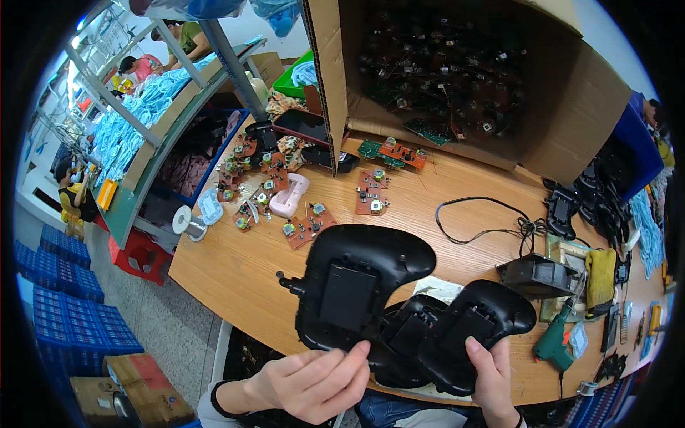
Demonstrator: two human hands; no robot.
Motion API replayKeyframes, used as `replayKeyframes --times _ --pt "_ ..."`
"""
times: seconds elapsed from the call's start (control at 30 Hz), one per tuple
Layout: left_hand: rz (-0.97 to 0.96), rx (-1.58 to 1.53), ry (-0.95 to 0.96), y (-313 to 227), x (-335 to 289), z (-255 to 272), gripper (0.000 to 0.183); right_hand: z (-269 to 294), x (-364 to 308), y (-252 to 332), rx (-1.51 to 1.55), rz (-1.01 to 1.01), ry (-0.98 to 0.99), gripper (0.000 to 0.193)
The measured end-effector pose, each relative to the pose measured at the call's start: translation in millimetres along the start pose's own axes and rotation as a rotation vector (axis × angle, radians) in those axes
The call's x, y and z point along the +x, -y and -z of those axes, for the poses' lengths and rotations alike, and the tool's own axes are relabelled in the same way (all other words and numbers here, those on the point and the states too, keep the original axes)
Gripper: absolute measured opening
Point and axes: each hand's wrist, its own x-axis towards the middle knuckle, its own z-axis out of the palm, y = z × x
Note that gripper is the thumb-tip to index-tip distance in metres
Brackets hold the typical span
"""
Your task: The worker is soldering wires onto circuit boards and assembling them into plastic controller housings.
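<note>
My left hand pinches the lower edge of a black game controller shell, raised over the front of the table. The shell shows its inner side, with a rectangular compartment in the middle and a small stub on its left edge. My right hand grips the right end of a second black controller shell, thumb laid on top. Between and partly under these two lies another black shell, mostly hidden. A pale sheet shows behind it on the wooden table.
An open cardboard box full of circuit boards stands at the back. Loose brown boards and a pink controller part lie left. Right are a looped black cable, a small fan, a yellow cloth and a green glue gun.
</note>
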Motion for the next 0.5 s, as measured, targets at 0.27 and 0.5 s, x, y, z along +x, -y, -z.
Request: replayKeyframes --times 0.27,0.5 --pt "-0.014 -0.035 -0.024 -16.5 4.9 4.0 0.009 -7.1 -3.6 -0.3 0.045 -0.103 0.052 0.055" --pt "-0.106 -0.122 -0.019 -21.5 8.4 3.7 0.01 -6.1 -1.6 -8.8 0.15 -0.133 0.125 0.06"
